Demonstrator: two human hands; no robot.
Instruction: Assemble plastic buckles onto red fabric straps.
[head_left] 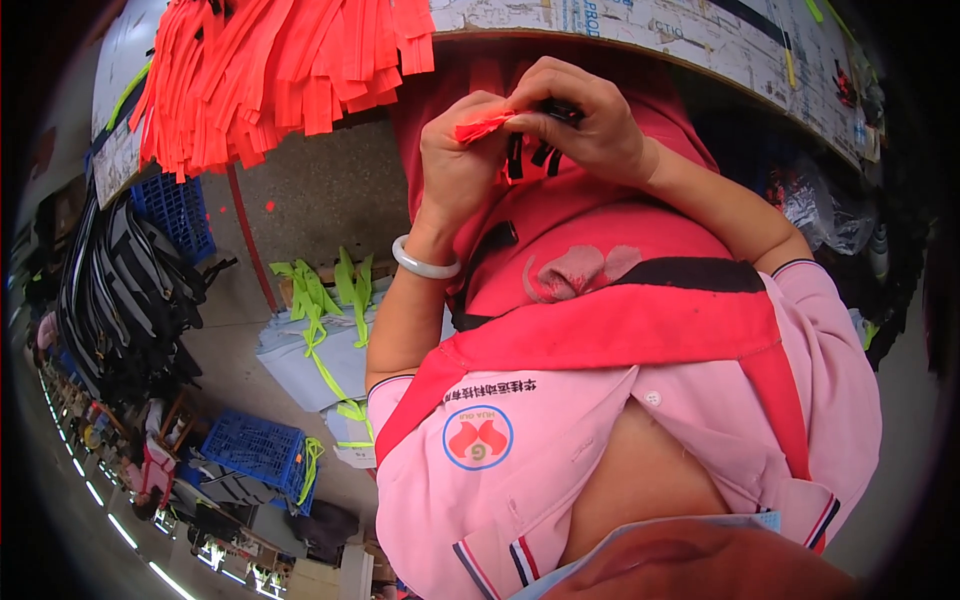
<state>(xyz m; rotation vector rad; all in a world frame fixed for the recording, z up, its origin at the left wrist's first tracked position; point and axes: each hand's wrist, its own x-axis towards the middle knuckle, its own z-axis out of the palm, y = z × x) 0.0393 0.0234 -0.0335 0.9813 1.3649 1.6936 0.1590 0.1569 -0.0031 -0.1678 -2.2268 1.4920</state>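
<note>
My left hand (463, 150), with a white bangle on the wrist, is closed around a folded bunch of bright orange-red fabric strips (484, 126). Against it, my right hand (585, 115) is closed with its thumb and fingers at the end of that bunch. A small black piece (562, 111) shows between the right fingers; its exact kind is hidden. Below the hands dangle several short black ends (543, 155). Both hands are over the lap of my red apron (600, 230), close to the table edge.
Many orange-red strips (290, 70) hang over the edge of the worn white table (680, 30). On the left hang black and grey strips (125, 290) beside a blue crate (175, 210). Pale bundles (325, 365) tied with lime-green strips sit below; another blue crate (255, 455) stands farther off.
</note>
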